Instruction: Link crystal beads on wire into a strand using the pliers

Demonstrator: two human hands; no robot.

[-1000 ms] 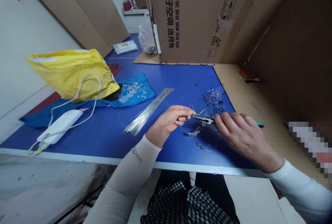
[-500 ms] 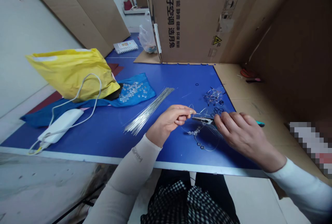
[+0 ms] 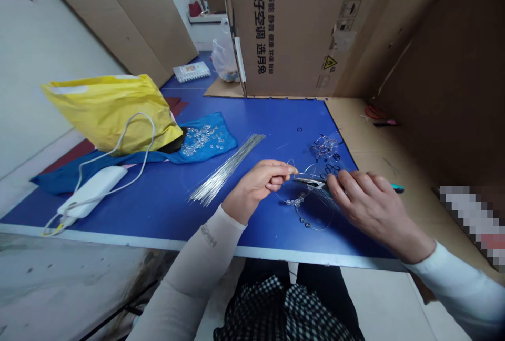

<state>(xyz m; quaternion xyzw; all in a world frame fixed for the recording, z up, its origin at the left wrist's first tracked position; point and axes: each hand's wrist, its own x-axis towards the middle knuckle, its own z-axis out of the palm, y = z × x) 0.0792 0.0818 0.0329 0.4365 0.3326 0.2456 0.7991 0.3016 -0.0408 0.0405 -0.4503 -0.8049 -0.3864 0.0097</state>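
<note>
I saw the left hand pinching thin wire, best held steady, beside pliers gripped in the right hand.

The light is dim and cool, and its source lies out of sight. The wall on the left looks fairly pale, while the brown cardboard on the right sinks into deep shadow, nearly black at the upper corner. The bundle of wires gleams, and the clear beads catch small glints. The left hand and right hand show little motion blur, but the thin wire loop nearly fades out. Wide-angle stretching slants the outer edges, and coarse pixels mask a patch at far right.
</note>
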